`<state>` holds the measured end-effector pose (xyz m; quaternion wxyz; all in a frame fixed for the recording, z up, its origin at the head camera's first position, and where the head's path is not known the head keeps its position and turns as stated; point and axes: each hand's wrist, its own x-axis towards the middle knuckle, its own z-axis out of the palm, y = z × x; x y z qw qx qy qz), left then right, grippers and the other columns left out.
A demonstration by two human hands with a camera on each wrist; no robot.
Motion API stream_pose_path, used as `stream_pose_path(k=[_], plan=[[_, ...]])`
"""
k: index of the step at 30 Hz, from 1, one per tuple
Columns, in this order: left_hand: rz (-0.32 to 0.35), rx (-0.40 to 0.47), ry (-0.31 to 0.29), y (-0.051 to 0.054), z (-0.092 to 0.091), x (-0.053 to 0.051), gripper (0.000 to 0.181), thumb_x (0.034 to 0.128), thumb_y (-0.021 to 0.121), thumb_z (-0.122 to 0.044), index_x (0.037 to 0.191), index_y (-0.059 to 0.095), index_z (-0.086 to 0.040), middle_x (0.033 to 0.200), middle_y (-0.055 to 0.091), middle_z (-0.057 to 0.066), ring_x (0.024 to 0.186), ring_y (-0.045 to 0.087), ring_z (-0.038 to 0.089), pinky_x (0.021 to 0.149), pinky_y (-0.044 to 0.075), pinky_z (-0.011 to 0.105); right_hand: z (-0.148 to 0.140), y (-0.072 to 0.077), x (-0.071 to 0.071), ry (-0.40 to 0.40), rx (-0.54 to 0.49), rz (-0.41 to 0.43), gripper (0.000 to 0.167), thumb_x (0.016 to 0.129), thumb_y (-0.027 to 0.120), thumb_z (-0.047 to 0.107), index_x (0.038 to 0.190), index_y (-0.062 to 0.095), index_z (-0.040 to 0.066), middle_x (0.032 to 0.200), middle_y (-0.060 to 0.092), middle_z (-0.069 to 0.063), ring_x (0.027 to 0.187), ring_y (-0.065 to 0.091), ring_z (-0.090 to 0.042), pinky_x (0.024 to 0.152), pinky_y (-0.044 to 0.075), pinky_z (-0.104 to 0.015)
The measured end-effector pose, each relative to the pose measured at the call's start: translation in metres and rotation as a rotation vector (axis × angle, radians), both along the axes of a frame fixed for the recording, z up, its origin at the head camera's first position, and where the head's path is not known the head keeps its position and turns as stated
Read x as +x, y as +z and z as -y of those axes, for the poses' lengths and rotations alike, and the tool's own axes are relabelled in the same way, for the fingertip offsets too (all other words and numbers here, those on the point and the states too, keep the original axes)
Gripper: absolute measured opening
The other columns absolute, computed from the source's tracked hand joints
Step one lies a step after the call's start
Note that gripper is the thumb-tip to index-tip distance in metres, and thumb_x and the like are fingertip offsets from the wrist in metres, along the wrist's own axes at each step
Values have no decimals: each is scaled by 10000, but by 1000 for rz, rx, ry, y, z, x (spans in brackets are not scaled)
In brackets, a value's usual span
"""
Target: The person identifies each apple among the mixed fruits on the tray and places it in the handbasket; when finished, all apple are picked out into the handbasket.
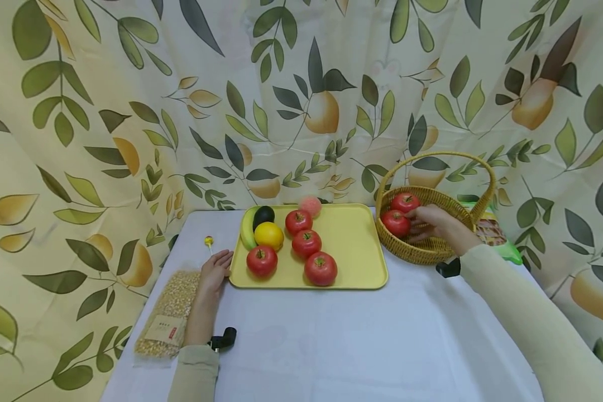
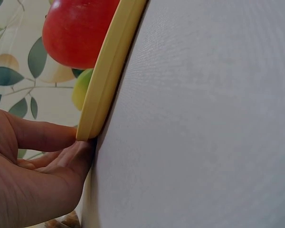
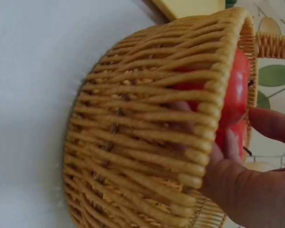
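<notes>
– Red fruits (image 1: 320,268): where are they placed?

– Two are held in the basket (image 1: 409,251), four are laid on the tray (image 1: 359,245) beside a banana (image 1: 247,226) and a lemon (image 1: 268,236).

– And the hands?

– By the left hand (image 1: 215,272), the tray's left edge is pinched between thumb and fingers. The right hand (image 1: 434,221) is reached into the basket, its thumb and fingers parted and bent beside the front fruit (image 1: 396,223); whether that is gripped cannot be told.

– And farther left?

– A bag (image 1: 173,307) is laid beside the left forearm (image 1: 201,315).
</notes>
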<state>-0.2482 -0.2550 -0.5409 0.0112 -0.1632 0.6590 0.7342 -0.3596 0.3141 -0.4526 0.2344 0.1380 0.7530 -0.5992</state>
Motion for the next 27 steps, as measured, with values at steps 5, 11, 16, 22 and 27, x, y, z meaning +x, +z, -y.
stream_pose_path(k=[5, 11, 16, 22, 27], plan=[[-8, 4, -5, 1, 0, 0, 768, 809, 370, 298, 1556, 307, 131, 1592, 383, 324, 1507, 372, 388, 1229, 329, 426, 1, 0, 1, -24, -38, -6, 624, 1062, 523, 150, 1558, 232, -94, 1340, 411, -256, 1173, 586, -425, 1032, 522, -547], [7, -6, -1, 1, -1, 0, 763, 813, 380, 296, 1554, 328, 119, 1587, 401, 312, 1501, 387, 381, 1225, 336, 419, 0, 1, 5, -43, -78, -7, 636, 1079, 516, 172, 1576, 206, -76, 1381, 398, -255, 1226, 587, -432, 1089, 470, -534], [10, -16, 3, 0, 0, -1, 763, 815, 391, 290, 1552, 350, 100, 1584, 416, 296, 1495, 403, 369, 1214, 355, 413, 2, 8, 13, -14, -9, -46, 613, 1081, 515, 226, 1551, 281, -89, 1407, 423, -268, 1229, 583, -412, 1102, 471, -520], [-5, 2, 0, 1, 1, 1, 764, 811, 370, 291, 1555, 326, 119, 1592, 394, 311, 1504, 384, 374, 1220, 345, 417, 5, 22, 25, 16, 35, -92, 628, 1091, 508, 281, 1570, 311, -73, 1514, 383, -278, 1322, 506, -414, 1097, 489, -489], [-5, 11, 0, 1, 0, 2, 767, 811, 369, 298, 1557, 318, 123, 1595, 386, 314, 1507, 376, 377, 1229, 327, 415, 8, 34, 36, 26, 13, -122, 611, 1101, 491, 290, 1582, 329, -50, 1579, 348, -270, 1150, 643, -249, 1079, 510, -453]])
